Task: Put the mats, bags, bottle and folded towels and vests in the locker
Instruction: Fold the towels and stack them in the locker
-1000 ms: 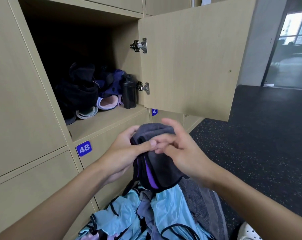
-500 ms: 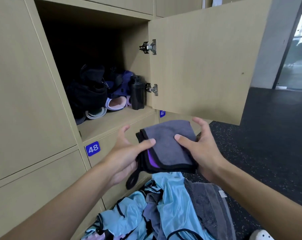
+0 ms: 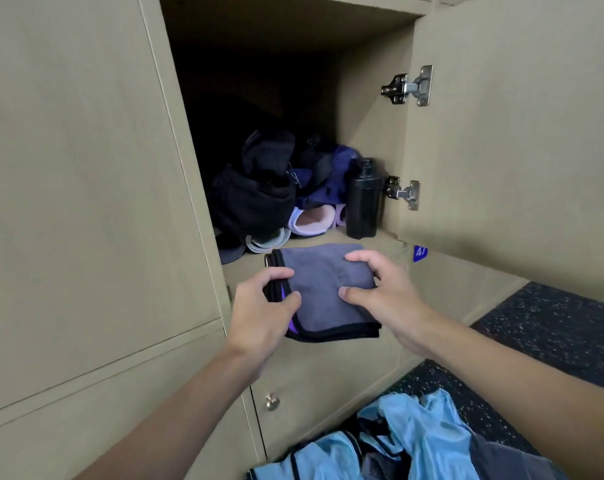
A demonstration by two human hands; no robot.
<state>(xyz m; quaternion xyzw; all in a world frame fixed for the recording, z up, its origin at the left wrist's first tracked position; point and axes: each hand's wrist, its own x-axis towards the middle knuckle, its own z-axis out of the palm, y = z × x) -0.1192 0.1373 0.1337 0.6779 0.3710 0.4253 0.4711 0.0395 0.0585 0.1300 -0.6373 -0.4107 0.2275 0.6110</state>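
A folded grey towel (image 3: 323, 289) with black trim and a purple inner layer is held flat at the front lip of the open locker (image 3: 369, 140). My left hand (image 3: 264, 306) pinches its left edge, thumb on top. My right hand (image 3: 387, 292) grips its right edge with the thumb on the cloth. Inside the locker lie a black bag (image 3: 255, 199), a purple bag (image 3: 328, 181), rolled mats (image 3: 309, 221) and an upright black bottle (image 3: 362, 199).
The locker door (image 3: 515, 126) stands open to the right, with two metal hinges. Light blue vests (image 3: 414, 441) and grey cloth lie heaped on the dark speckled floor (image 3: 553, 327) below. Shut locker doors surround the opening, one with a small knob (image 3: 272, 401).
Both hands have carried the folded towel up and forward from over the clothes heap to the locker's front edge. The view has moved closer to the locker.
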